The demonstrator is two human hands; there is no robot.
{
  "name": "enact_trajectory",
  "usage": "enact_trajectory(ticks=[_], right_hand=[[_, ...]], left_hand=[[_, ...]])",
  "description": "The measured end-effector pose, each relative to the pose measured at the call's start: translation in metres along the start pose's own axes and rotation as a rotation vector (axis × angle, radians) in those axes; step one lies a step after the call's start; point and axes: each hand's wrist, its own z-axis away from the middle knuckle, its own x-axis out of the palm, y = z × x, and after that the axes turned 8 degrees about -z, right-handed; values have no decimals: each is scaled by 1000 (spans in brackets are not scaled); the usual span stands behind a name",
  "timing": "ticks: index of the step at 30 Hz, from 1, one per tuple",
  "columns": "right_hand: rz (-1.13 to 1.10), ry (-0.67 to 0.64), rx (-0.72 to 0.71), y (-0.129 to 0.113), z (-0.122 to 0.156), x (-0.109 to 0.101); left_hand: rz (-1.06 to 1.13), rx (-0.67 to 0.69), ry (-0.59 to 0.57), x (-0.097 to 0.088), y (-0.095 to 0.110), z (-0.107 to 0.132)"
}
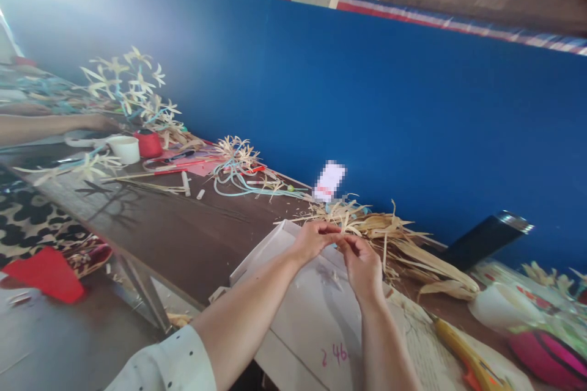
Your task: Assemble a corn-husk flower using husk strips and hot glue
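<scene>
Hands [316, 240] [363, 263] pinch together over white cardboard [316, 311], apparently gripping a pale flower [343, 218].

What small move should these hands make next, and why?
Probably a gentle pinch and slight twist at the fingertips: the left hand and right hand meet above the white cardboard, with pale petal-like strips right by their fingertips. Whatever lies between the fingers is too small to tell, so this is a guess.
</scene>
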Motion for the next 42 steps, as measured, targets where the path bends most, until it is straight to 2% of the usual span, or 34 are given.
enact_trajectory(ticks=[6,12,16,21,29,42], right_hand=[[110,-4,-113,8,1,1],[137,-28,-213,9,0,1],[163,-15,-254,8,0,2],[176,12,-264,11,1,2],[169,35,-212,12,1,2],[151,48,-272,12,0,2]], left_hand=[[25,34,22,-1,5,0],[106,42,-34,0,0,-2],[63,122,-7,0,-1,-3],[-3,195,54,-1,5,-1],[17,180,78,0,11,2],[-14,179,96,2,11,2]])
